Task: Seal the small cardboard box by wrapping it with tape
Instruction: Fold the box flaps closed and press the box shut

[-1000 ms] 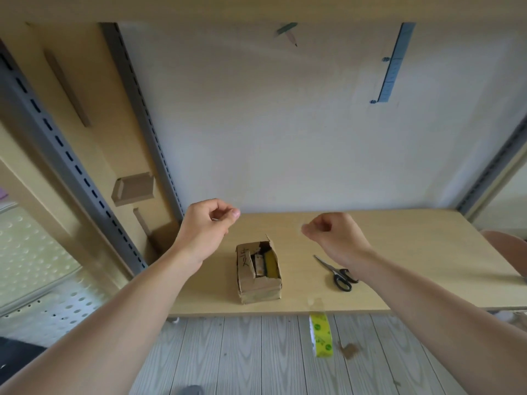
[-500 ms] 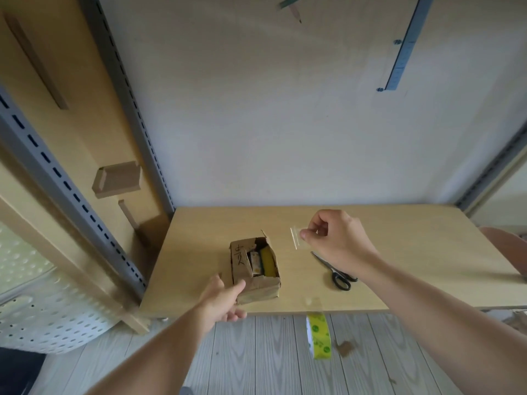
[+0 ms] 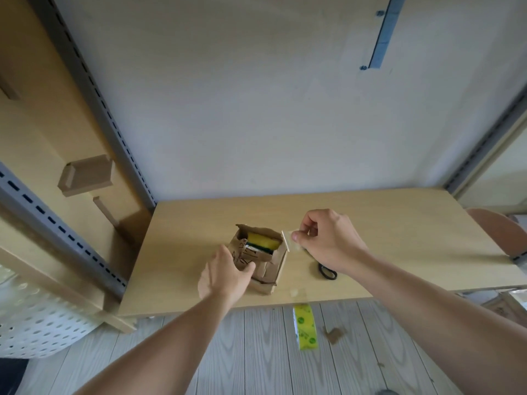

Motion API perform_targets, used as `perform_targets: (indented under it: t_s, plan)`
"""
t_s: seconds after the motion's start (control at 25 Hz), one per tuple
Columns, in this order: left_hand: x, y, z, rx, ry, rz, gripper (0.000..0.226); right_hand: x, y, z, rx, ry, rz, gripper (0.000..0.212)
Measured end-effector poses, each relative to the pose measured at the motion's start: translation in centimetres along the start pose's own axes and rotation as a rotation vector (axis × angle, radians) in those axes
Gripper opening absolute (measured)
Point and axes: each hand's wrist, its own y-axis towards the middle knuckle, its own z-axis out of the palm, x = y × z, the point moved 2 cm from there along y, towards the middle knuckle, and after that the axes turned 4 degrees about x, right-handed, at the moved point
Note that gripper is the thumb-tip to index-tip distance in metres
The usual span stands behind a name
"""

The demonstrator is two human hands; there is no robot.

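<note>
– So, what are the hands doing?

– Left hand (image 3: 225, 276) grips the near-left side of the small cardboard box (image 3: 263, 259), thumb over the flap. Right hand (image 3: 328, 243) pinches a short strip of clear tape (image 3: 286, 240) between thumb and forefinger, just beside the box's right edge.

– Which step is that?

– I'd judge it the start of sealing: strip ready, flaps not yet closed. The next move calls for folding the flaps flat, then laying the strip across the seam.

– And the box itself?

– Rough, torn brown card with black scribbles, sitting near the front of the pale wooden table (image 3: 399, 223), open on a yellow sponge (image 3: 262, 242).

– Anything else?

– Black-handled scissors (image 3: 328, 272) lie partly under the right wrist; a yellow-green tape roll (image 3: 305, 327) hangs below the table edge.
</note>
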Motion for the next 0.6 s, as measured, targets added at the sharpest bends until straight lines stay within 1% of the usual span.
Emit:
perform_targets:
  t_s: [0.04,0.08,0.16,0.2,0.24,0.28,0.36,0.4,0.48,0.6]
  plan:
    - [-0.1,0.3,-0.4,-0.079,0.026,0.091,0.055,0.0,-0.1,0.0,-0.001,0.004,-0.007,0.018]
    - [-0.2,0.9,-0.7,-0.112,0.041,0.179,0.069,-0.1,-0.1,0.0,-0.002,0.008,-0.013,0.018]
    - [-0.6,2.4,-1.2,-0.055,0.125,0.363,0.100,-0.2,-0.1,0.1,-0.005,0.004,-0.020,0.018]
    - [-0.8,3.3,-1.2,0.004,0.161,0.452,0.109,-0.3,-0.1,0.1,-0.004,0.000,-0.021,0.018]
    - [-0.9,4.0,-1.3,0.067,0.195,0.518,0.110,-0.4,-0.1,0.3,-0.001,-0.003,-0.020,0.018]
    - [-0.8,4.5,-1.3,0.119,0.209,0.551,0.105,-0.5,0.0,0.5,0.002,-0.009,-0.021,0.018]
    - [-0.6,4.9,-1.2,0.160,0.188,0.517,0.090,-0.8,0.1,0.8,0.008,-0.026,-0.015,0.018]
    - [-0.5,4.7,-1.1,0.145,0.174,0.483,0.081,-1.0,0.2,0.9,0.011,-0.033,-0.007,0.018]
    - [-0.7,3.8,-1.0,0.089,0.219,0.446,0.064,-1.3,0.4,0.9,0.015,-0.041,0.003,0.018]
    - [-1.2,2.8,-0.9,0.048,0.315,0.422,0.050,-1.2,0.8,1.2,0.009,-0.048,0.009,0.018]
